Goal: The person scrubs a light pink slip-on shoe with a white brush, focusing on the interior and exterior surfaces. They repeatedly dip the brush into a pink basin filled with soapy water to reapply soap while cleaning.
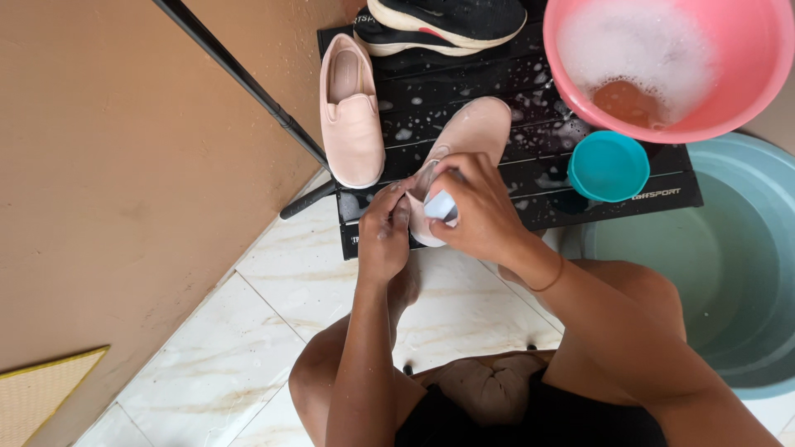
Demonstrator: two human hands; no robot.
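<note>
On the black slatted worktop [530,178], wet and flecked with foam, the person works on one pink slip-on shoe [476,128] turned sole-up, its heel hanging over the near edge. The left hand [383,236] grips the heel end, fingers clenched around it. The right hand [479,211] presses one small white sponge [440,204] against the shoe, fingers closed on the sponge. A second pink slip-on [352,108] sits upright just beside the first, to its left. Two black sneakers [447,21] lie at the far edge of the worktop. One pink basin [745,99] of suds overhangs the far right corner, and one small teal cup [609,165] stands just below it. One large pale-green tub [737,265] rests on the tiled floor [215,364], beside the person's right knee.
</note>
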